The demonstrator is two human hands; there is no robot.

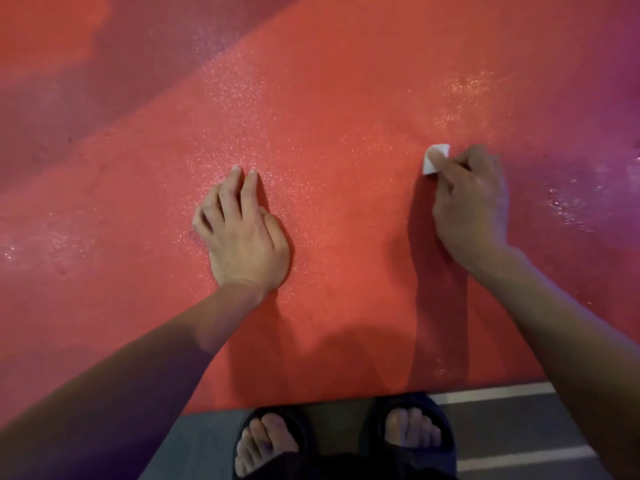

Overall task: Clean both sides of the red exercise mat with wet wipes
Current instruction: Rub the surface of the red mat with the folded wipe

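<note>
On the floor, the red mat (329,98) lies flat, glistening in patches (apparently wiped); the right hand (471,206) pinches a folded wipe (434,160) against it, the left hand (242,233) braces, fingers loosely bent, empty. The underside seemingly remains.

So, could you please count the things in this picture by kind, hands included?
Red exercise mat: 1
Wet wipe, gripped by the right hand: 1
Hands, the left hand resting on the mat: 2
Dark sandals: 2
Total: 6
</note>
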